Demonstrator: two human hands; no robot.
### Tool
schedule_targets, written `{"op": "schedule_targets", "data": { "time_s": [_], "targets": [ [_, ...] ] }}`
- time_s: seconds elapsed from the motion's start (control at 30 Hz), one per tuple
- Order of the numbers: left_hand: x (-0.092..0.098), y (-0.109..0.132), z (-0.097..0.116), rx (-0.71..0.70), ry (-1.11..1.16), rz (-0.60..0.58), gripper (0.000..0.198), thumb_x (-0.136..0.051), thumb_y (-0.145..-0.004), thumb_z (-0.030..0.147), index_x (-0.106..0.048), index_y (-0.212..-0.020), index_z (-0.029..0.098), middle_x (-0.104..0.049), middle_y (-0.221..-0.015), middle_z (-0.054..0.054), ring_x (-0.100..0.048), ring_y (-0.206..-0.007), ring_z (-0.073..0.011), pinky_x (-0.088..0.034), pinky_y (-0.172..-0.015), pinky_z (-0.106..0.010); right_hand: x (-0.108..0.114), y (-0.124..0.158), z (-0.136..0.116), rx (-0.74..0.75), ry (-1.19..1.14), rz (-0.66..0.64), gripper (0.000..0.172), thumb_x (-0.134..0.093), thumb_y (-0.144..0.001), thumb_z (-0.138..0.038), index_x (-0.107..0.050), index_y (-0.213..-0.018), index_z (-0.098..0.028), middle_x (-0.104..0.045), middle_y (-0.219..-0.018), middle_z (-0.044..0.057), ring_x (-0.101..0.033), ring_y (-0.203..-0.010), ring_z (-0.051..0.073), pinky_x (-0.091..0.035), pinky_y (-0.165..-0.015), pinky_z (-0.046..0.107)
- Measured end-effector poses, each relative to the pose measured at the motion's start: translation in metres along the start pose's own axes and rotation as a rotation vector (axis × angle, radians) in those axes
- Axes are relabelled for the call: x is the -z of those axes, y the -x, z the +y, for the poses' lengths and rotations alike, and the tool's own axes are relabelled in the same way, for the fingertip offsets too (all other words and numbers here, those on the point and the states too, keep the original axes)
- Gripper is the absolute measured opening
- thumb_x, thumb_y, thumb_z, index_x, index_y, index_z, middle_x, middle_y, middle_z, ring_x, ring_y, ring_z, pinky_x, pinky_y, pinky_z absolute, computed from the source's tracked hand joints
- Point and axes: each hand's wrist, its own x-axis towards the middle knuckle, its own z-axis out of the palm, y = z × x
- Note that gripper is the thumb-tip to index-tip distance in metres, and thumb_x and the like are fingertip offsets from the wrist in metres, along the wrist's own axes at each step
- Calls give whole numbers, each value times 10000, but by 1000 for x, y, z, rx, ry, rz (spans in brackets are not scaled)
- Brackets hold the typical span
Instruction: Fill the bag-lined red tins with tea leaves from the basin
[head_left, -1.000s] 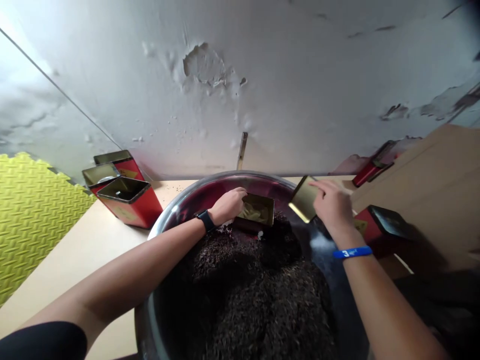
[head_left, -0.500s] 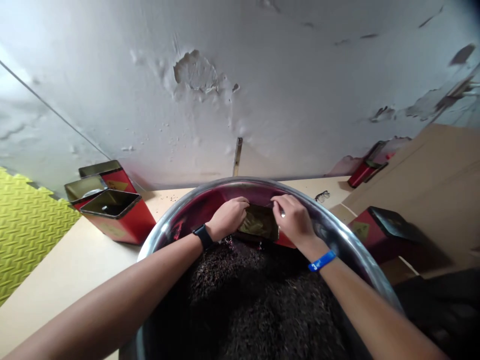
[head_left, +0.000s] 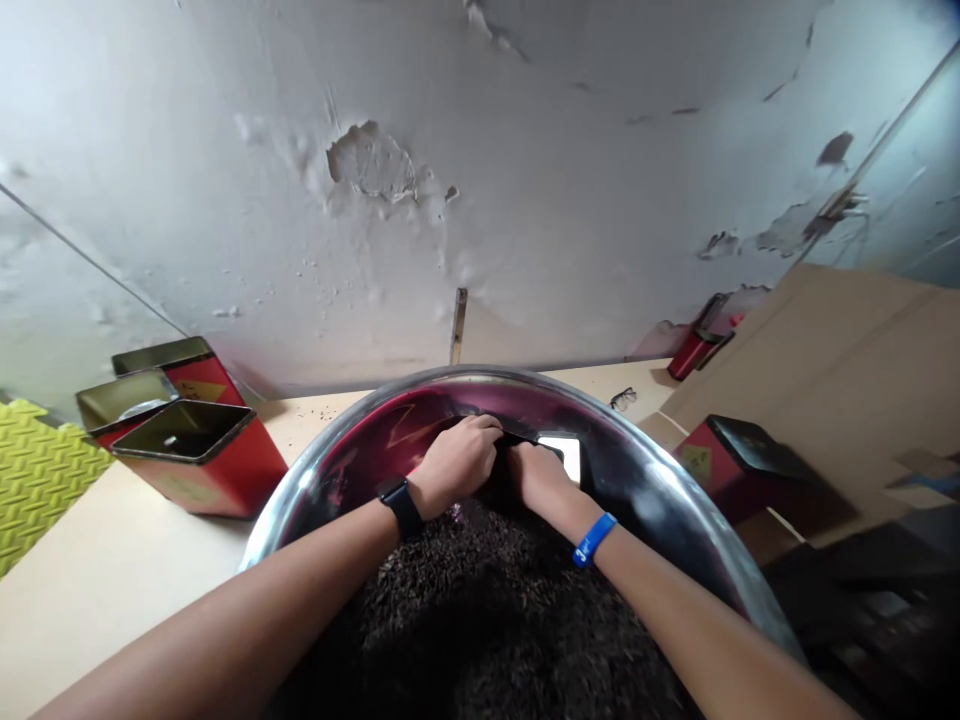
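Observation:
A large shiny metal bowl (head_left: 322,455) holds a heap of dark, dry, thin leaves that look like loose tea (head_left: 510,600). Inside the bowl, near its far wall, my left hand (head_left: 459,458) is closed on the edge of a tin (head_left: 510,440), which is mostly hidden behind both hands. My right hand (head_left: 538,478) reaches down at the tin's mouth, its fingers lost in the dark. Just right of that hand shows a bright white rectangular patch (head_left: 564,455), perhaps a shiny side of the tin.
Several open red tins (head_left: 210,460) stand left of the bowl. Another red tin (head_left: 727,465) is on the right, before a cardboard box (head_left: 840,370). Glasses (head_left: 623,399) and a small red container (head_left: 694,350) lie near the peeling wall (head_left: 525,200).
My right hand has moved from the tin's right edge left and down to its mouth. The tin's golden inside, visible before, is now covered. The view has shifted slightly.

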Motion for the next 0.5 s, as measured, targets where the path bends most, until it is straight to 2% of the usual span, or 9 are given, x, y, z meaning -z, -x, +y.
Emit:
{"op": "schedule_targets", "data": {
  "time_s": [0.07,0.17,0.23,0.3,0.33,0.4,0.47,0.5],
  "targets": [
    [-1,0,-10,47,18,-19,278,-383,-821,118,-596,-1000,128,-597,-1031,-75,-552,-948,-169,-426,-897,-273,12,7,-1,46,6,51,223,-430,-820,-107,-585,-968,-167,-641,-853,91,-607,-775,196,-430,-691,306],
    [2,1,-24,92,66,-59,265,-385,-828,142,-604,-976,127,-607,-968,-76,-573,-884,-162,-444,-844,-262,31,16,6,196,-141,303,227,-408,-835,-144,-556,-995,-205,-634,-921,50,-589,-812,162,-411,-724,267],
    [6,0,-29,93,97,-84,246,-409,-823,171,-616,-952,141,-613,-941,-67,-576,-855,-163,-448,-816,-260,39,19,19,182,-284,488,219,-409,-851,-201,-536,-1029,-206,-622,-887,34,-573,-784,140,-413,-727,250],
    [11,0,-29,76,135,-95,217,-466,-796,201,-626,-935,155,-615,-945,-58,-573,-850,-167,-444,-808,-257,42,18,33,95,-400,563,241,-420,-846,-231,-518,-1063,-196,-607,-821,23,-560,-720,129,-419,-706,243],
    [14,-1,-28,71,155,-88,203,-489,-784,210,-632,-919,161,-616,-951,-54,-571,-849,-167,-440,-809,-253,41,17,40,52,-435,533,250,-429,-839,-239,-517,-1069,-197,-600,-793,15,-553,-685,125,-421,-685,241],
    [20,-2,-24,75,192,-47,175,-503,-779,215,-641,-876,167,-618,-946,-47,-569,-837,-159,-434,-804,-246,37,15,49,-12,-446,371,251,-477,-804,-253,-543,-1040,-200,-600,-755,5,-541,-633,125,-415,-635,239],
    [25,-5,-18,111,220,39,163,-481,-801,211,-633,-832,161,-623,-899,-44,-567,-801,-150,-434,-768,-240,31,12,51,-21,-375,206,200,-534,-761,-273,-591,-933,-190,-609,-739,14,-540,-638,139,-401,-618,244],
    [27,-6,-16,146,235,98,166,-463,-815,211,-620,-827,156,-625,-867,-44,-565,-775,-145,-434,-739,-237,28,11,50,-9,-328,174,161,-545,-751,-278,-601,-866,-180,-613,-746,26,-544,-665,150,-396,-631,250]
  ]
}}
